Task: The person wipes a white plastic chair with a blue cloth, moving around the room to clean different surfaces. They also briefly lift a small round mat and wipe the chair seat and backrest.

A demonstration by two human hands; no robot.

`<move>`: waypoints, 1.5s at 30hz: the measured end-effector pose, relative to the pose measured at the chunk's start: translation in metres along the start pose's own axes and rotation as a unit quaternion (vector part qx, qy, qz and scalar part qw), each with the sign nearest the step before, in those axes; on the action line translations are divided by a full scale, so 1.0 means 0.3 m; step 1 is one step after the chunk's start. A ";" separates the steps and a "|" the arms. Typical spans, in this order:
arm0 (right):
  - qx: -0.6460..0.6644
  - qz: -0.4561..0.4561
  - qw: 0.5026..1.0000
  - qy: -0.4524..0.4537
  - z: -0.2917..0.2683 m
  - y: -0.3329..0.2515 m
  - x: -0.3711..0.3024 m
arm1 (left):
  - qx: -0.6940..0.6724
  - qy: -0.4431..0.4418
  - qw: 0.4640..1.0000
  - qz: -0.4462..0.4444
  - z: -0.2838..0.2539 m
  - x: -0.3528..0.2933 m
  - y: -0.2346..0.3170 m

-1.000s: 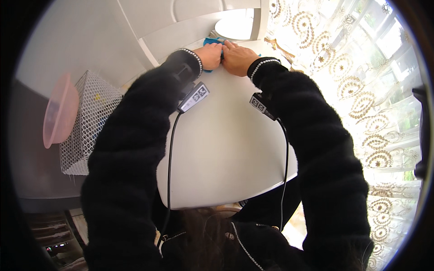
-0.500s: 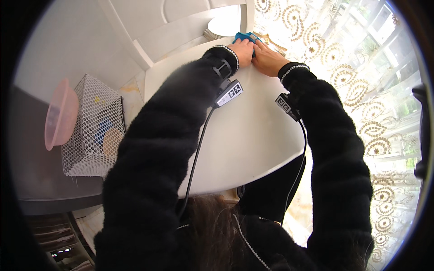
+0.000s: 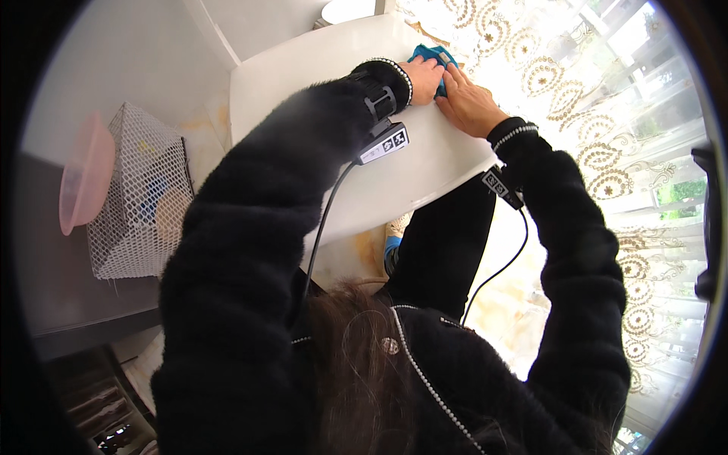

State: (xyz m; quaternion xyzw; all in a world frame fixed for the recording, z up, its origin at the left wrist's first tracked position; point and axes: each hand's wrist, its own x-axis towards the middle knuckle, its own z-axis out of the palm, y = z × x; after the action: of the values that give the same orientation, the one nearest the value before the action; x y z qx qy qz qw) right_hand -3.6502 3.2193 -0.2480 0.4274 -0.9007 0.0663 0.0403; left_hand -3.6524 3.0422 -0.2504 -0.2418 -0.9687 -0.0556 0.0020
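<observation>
A blue cloth is bunched at the far right edge of a white chair seat. My left hand is closed over the cloth from the left, knuckles up. Alongside it, my right hand presses the cloth's right side with its fingers together. Both hands nearly touch, and their palms and the cloth's underside are hidden. Each black furry sleeve carries a strapped-on device with a cable, the left device over the seat and the right device past its edge.
On the left, a white mesh basket with a pink basin against it stands on a dark grey surface. A sheer patterned curtain hangs on the right. White plates show beyond the seat. My leg is below it.
Both hands and the cloth have shifted slightly right along the seat's edge. The view has moved, so the chair back has left the picture and more of my leg shows.
</observation>
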 end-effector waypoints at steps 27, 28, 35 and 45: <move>0.093 -0.248 0.960 0.094 0.080 -0.975 -0.173 | -0.086 0.043 0.981 -0.168 -0.126 -1.274 0.137; 0.101 -0.257 0.956 0.103 0.084 -0.989 -0.167 | -0.098 0.050 0.977 -0.181 -0.128 -1.291 0.146; 0.135 -0.289 0.937 0.142 0.081 -0.975 -0.190 | -0.098 0.078 0.970 -0.207 -0.143 -1.315 0.216; 0.169 -0.177 0.967 0.064 0.006 -0.594 -0.369 | -0.025 0.033 0.999 0.003 -0.172 -0.900 0.293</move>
State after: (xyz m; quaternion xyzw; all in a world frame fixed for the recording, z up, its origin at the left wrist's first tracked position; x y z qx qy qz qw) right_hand -3.4420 3.1921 -0.2489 0.5756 -0.7819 0.2367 0.0356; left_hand -3.3741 2.9872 -0.1982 -0.2429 -0.9656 -0.0882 0.0283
